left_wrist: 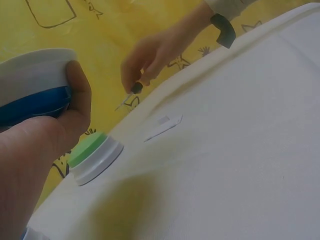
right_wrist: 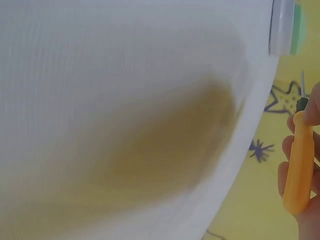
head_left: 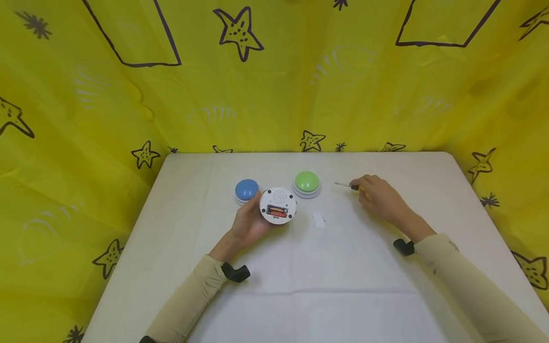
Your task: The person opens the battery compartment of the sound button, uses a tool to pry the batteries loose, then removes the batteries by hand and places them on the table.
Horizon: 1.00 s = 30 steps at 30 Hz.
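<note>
My left hand (head_left: 250, 223) grips a round push-button buzzer (head_left: 286, 197) by its side, its white underside up. Several small dark feet, a speaker grille and an uncovered battery compartment (head_left: 276, 211) with batteries show there. Seen in the left wrist view, the buzzer (left_wrist: 30, 75) has a white body and a blue part facing down. My right hand (head_left: 381, 197) holds a screwdriver (right_wrist: 300, 165) by its yellow-orange handle, its thin metal shaft pointing left in the head view. A small white battery cover (head_left: 319, 220) lies on the table between the hands.
Behind the held buzzer a blue-domed button (head_left: 247, 189) and a green-domed button (head_left: 306, 182) stand on the white table (head_left: 309, 267). Yellow patterned curtains (head_left: 274, 95) hang along the back and both sides.
</note>
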Available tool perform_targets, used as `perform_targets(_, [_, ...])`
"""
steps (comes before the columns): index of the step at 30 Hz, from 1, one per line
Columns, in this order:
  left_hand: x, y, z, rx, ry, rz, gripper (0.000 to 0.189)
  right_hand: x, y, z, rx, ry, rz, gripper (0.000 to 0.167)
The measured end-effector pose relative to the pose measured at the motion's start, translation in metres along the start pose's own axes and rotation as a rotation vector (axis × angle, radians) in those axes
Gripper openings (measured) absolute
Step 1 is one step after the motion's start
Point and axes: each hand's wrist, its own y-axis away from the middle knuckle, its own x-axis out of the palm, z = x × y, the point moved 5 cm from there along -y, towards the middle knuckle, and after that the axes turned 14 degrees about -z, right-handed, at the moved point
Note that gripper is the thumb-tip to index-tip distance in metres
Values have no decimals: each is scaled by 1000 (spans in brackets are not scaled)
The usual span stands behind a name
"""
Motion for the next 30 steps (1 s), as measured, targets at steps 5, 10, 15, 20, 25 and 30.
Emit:
perform_targets(5, [5, -3, -1, -9, -45, 12, 65, -7, 7, 23, -100, -10, -67, 33])
perform_targets(10, [3, -5, 1, 8, -60, -36, 54, -15, 13, 46, -232, -25, -152, 38])
perform_targets(15, [2, -5, 3, 19, -75, -43, 56, -19, 20, 70, -330, -73, -191, 41])
perform_targets(20, [4, -5, 5, 2, -82, -28, 57, -23, 24, 94, -391, -89, -199, 46])
perform_targets(25, [6, -4, 7, -8, -133, -16, 50, -24, 23, 115, -410, -82, -156, 46])
perform_targets(30, [7, -3, 6, 10, -206, -13, 52, -24, 20, 129, -434, -94, -122, 45])
